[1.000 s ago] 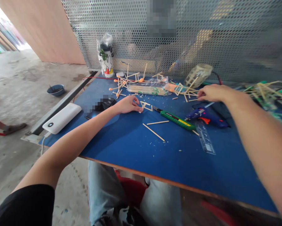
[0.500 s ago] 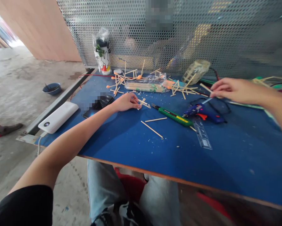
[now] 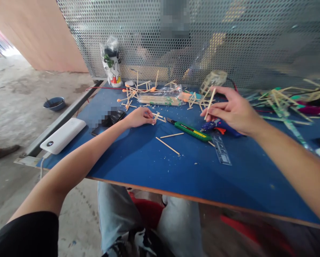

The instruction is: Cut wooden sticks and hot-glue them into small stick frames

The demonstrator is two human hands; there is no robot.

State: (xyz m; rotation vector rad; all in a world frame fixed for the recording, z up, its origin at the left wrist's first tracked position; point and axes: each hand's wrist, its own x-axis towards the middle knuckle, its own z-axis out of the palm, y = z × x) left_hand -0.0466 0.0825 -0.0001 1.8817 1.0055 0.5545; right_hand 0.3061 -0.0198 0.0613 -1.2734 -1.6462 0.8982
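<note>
My left hand point(image 3: 140, 117) pinches a small joined piece of wooden sticks point(image 3: 159, 117) just above the blue table. Between the fingers of my right hand point(image 3: 229, 107) is a single wooden stick point(image 3: 210, 104), tilted nearly upright. Under that hand lies a blue glue gun point(image 3: 221, 127), partly hidden by it. A green utility knife point(image 3: 192, 131) rests between my hands, its blade pointing toward the left one. Two loose sticks point(image 3: 167, 145) lie in front of the knife, and a clear ruler point(image 3: 222, 150) is to its right.
Stick structures point(image 3: 133, 91) and a bag of sticks point(image 3: 161, 99) line the back of the blue table point(image 3: 149, 167). A wrapped bottle point(image 3: 113, 67) stands behind. At left is a white power bank point(image 3: 63, 135); more stick work point(image 3: 280, 100) lies at right. Perforated metal rises behind.
My right hand has moved left and toward me with its stick, which has turned more upright. My left hand keeps its hold on the joined sticks. The view has shifted slightly right.
</note>
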